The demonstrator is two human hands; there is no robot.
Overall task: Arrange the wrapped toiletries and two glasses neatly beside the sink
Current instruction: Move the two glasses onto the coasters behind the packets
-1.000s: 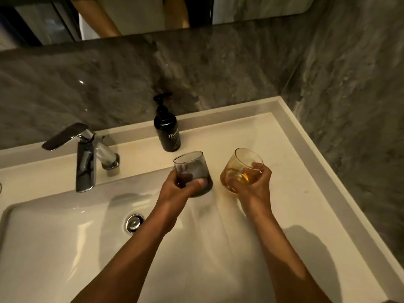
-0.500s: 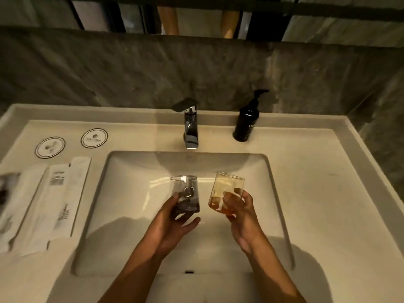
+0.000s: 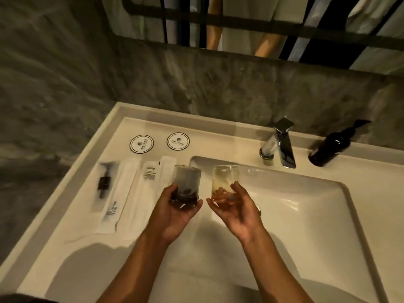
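Holding two glasses above the counter (image 3: 65,243), one in each hand. Left hand (image 3: 172,213) cupped under the grey glass (image 3: 187,184), fingers closed around its base; glass upright, mouth up, tilted a little away from the person, over the left edge of the sink (image 3: 323,226). Right hand (image 3: 238,212) wrapped around the bottom of the amber glass (image 3: 225,184), also upright with mouth up, over the basin. Both glasses side by side, near each other but apart, at about the same height.

Lying flat on the counter left of the sink: three wrapped toiletries. Clear packet (image 3: 105,184) at the far left with a dark item inside, next a white sleeve (image 3: 119,193) with print, then a second white sleeve (image 3: 145,189) partly hidden behind the left hand and grey glass. Long axes nearly parallel, running from near-left to far-right, far ends leaning toward the sink. Packets just beside each other; touching or not, cannot tell because of blur.

Behind the packets, two round coasters (image 3: 141,144) in a row, apart. Tap (image 3: 282,145) at the back of the sink, spout pointing toward the person. Black pump bottle (image 3: 330,147) right of the tap, blurred.
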